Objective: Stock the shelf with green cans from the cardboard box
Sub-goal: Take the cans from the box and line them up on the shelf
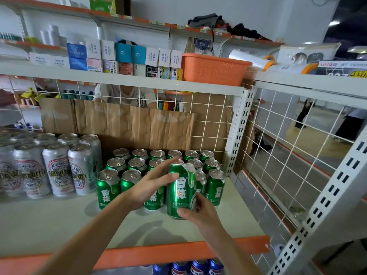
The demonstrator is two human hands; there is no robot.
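On the left of the shelf, tall silver cans are standing in rows; they are no part of our job. Just beside them the stocked green cans are sitting upright in a tight block, three rows deep. The block is running back toward the brown cardboard that is leaning against the wire grid.

Our left hand is reaching in over the front row with its fingers straight and gripping nothing. The fingertips are only touching the upper side of the held green can. That can is standing almost upright in front of the block, label toward us, though we cannot tell whether its base is touching the shelf. Our right hand is wrapping thumb and fingers round its lower end — a firm hold. Just to its right, more stocked cans are filling the block out to the shelf's corner post.

We are judging the stocking to be well along. Many cans are already placed, and this one is going in at the front, where bare shelf is leaving room for more. The cardboard box itself is not showing, so we cannot tell how many cans are left.
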